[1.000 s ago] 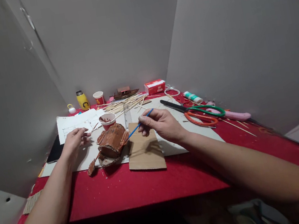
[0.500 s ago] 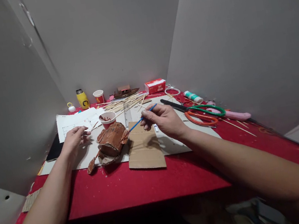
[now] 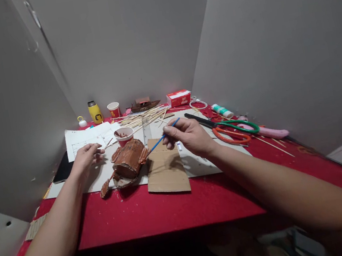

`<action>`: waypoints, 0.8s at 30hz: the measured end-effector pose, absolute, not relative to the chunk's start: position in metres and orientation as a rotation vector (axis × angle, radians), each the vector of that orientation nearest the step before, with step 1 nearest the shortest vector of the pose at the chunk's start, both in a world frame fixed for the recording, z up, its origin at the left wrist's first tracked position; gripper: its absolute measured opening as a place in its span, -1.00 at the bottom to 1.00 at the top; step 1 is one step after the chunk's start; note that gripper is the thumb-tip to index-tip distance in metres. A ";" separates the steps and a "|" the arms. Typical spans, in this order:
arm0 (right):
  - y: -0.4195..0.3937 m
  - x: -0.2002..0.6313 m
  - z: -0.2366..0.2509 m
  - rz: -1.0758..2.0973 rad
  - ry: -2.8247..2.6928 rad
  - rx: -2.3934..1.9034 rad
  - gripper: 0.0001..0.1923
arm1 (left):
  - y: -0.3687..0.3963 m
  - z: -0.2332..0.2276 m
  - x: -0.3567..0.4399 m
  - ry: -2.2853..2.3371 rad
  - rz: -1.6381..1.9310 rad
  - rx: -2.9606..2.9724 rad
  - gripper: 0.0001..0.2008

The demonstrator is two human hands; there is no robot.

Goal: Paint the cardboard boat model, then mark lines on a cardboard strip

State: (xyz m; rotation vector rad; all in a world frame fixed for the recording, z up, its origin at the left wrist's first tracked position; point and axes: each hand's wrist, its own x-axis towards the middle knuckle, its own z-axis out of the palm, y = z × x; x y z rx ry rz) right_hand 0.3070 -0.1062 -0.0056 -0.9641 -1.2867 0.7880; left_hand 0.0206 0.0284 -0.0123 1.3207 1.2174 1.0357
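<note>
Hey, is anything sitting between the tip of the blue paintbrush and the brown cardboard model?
Nothing visible does. The right hand holds the blue paintbrush with its tip at the right edge of the brown cardboard model; only the cardboard sheet lies beneath.

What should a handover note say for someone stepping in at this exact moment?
Right hand grips a blue paintbrush, its tip at the right end of the brown cardboard model.
Left hand pinches a thin stick beside the paint cup.
The model lies on white sheets, a bare cardboard piece to its right.
Done: the model looks mostly brown.
Left: judging by the brush, touch-ups at that end.
</note>
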 end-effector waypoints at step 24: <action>-0.107 0.314 -0.002 0.523 -1.286 -1.022 -0.53 | 0.030 -0.013 0.019 1.198 1.039 1.320 -0.91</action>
